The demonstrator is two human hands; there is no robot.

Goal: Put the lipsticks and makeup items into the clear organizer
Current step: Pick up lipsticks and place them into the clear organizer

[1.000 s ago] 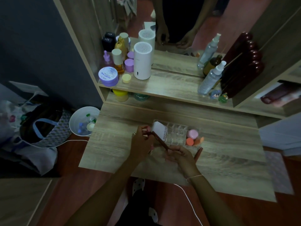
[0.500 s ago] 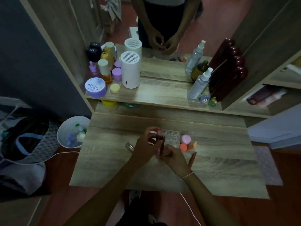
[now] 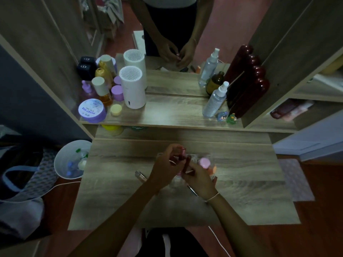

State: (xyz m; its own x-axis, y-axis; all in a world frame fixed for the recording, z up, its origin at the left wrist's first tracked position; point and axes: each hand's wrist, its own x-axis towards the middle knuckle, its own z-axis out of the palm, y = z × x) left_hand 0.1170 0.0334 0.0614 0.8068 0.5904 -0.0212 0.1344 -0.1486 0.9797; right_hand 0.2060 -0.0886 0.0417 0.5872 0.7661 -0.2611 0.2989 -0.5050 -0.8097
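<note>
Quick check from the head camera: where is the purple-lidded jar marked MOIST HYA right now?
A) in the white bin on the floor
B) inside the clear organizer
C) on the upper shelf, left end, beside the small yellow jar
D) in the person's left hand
C: the purple-lidded jar sits at the upper shelf's left end, next to the small yellow jar.

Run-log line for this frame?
stage: loading | both hands on dark red lipstick over clear organizer | left hand | right hand

Organizer (image 3: 194, 157) on table (image 3: 118, 201), behind hands (image 3: 181, 169).
</note>
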